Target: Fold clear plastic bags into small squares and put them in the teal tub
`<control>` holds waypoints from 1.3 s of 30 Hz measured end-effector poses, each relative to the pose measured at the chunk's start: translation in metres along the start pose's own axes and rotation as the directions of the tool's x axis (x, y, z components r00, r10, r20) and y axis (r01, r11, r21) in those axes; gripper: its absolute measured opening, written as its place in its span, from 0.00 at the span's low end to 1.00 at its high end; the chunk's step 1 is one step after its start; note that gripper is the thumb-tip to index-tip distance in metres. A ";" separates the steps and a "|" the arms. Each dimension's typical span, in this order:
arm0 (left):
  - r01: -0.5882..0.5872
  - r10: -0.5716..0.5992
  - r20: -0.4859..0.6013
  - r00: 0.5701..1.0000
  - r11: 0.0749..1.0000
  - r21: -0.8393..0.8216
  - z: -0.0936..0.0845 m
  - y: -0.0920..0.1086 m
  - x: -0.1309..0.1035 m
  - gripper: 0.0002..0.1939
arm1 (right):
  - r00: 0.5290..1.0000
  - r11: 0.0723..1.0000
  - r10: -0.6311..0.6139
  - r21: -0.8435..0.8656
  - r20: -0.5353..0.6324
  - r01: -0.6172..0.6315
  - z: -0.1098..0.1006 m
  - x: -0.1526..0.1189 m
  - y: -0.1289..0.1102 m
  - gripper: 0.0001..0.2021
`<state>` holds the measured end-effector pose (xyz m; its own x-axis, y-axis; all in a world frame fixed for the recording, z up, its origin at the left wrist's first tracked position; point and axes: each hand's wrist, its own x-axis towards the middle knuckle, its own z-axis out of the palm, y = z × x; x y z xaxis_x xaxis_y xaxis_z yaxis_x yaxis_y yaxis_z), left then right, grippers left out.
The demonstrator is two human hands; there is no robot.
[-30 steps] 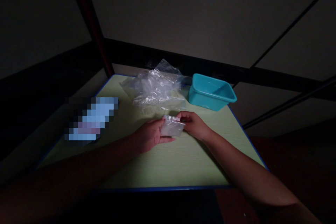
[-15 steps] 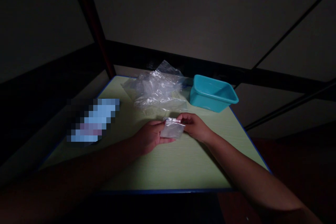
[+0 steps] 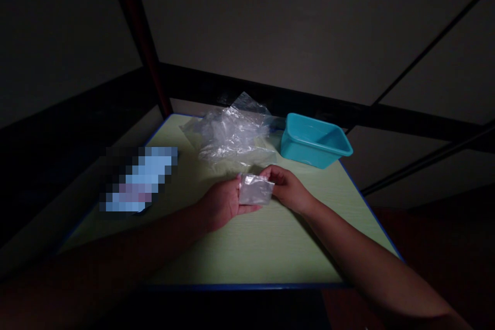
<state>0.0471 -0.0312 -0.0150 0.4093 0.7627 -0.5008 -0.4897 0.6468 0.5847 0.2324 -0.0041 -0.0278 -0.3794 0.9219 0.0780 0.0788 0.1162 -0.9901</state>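
Between my hands, over the middle of the table, is a small folded clear plastic bag [image 3: 256,191], flattened into a shiny rectangle. My left hand [image 3: 222,203] grips its left edge, with fingers reaching underneath. At the upper right corner my right hand [image 3: 285,186] pinches the plastic between thumb and fingers. Just beyond my hands lies a loose, crumpled heap of clear plastic bags [image 3: 232,134]. Parts of the fingers are hidden behind the folded bag.
A turquoise plastic basket [image 3: 311,152] stands at the back right corner of the pale green table [image 3: 247,252], which has a blue edge. On the left lies a blurred-out bluish object [image 3: 143,180], perhaps a screen. Walls enclose the table behind and left.
The folded bag now lies flatter and looks more evenly rectangular. My left thumb has shifted back toward its left edge. The view has tilted slightly.
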 end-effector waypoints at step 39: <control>-0.111 0.115 -0.057 0.992 0.991 0.070 0.005 -0.002 -0.005 0.07 | 0.991 0.992 -0.130 -0.010 -0.034 0.130 0.013 -0.009 -0.005 0.19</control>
<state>0.0502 -0.0366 -0.0103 0.3059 0.8302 -0.4660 -0.4769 0.5573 0.6798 0.2230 -0.0180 -0.0247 -0.3545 0.9112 0.2098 0.0382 0.2383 -0.9704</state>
